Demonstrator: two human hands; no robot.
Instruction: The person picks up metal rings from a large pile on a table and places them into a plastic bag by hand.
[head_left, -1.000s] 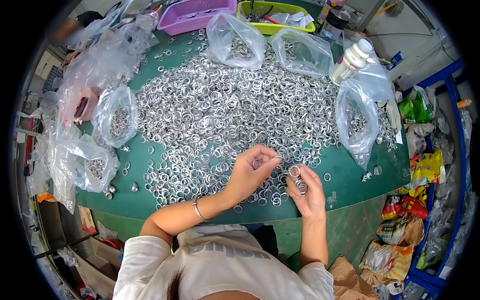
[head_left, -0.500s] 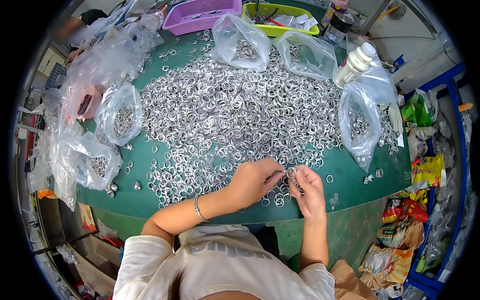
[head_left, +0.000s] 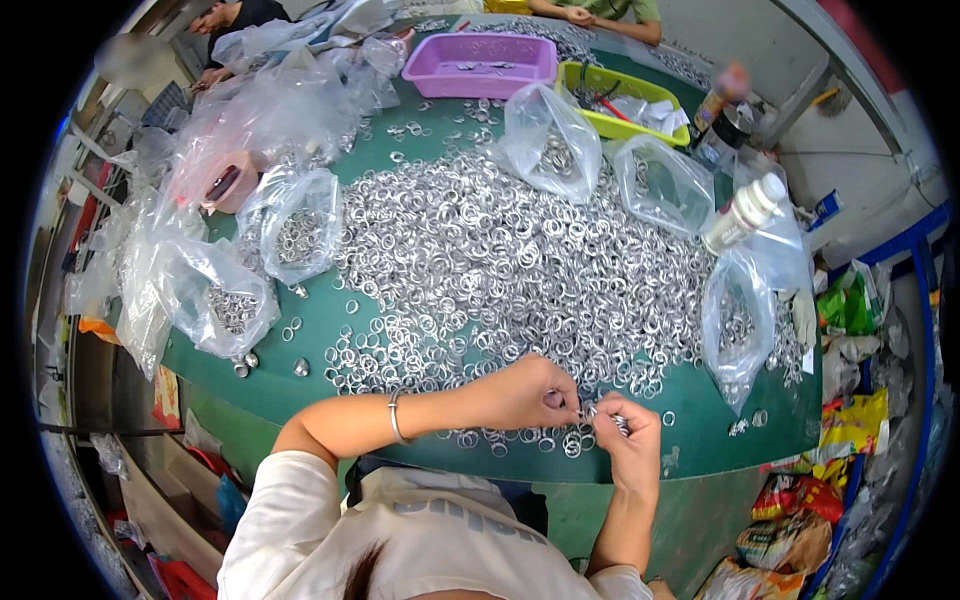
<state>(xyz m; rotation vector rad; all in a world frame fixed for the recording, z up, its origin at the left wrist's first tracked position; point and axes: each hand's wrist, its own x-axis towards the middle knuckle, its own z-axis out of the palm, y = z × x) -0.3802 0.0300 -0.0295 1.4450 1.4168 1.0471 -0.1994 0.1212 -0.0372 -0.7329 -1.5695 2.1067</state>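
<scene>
A wide heap of small silver metal rings (head_left: 500,240) covers the middle of the green table. Close to the near edge, my left hand (head_left: 530,392), with a bangle on its wrist, is closed; a ring-like metal piece shows in the curl of its fingers. Its fingertips meet those of my right hand (head_left: 630,435) at a small ring (head_left: 588,411), partly covered by fingers. My right hand is closed around several metal rings (head_left: 621,424). Loose rings (head_left: 572,442) lie on the table just below both hands.
Clear plastic bags holding rings (head_left: 738,325) stand around the heap. Behind it are a purple basket (head_left: 480,88) and a yellow-green basket (head_left: 650,130). A white bottle (head_left: 745,213) stands at right. Two other people sit beyond the table. Blue shelving (head_left: 905,235) holds packages at right.
The view has tilted up, showing the table's far side and two people. My hands stay together; the ring raised at my right fingertips before is now mostly covered between the fingers.
</scene>
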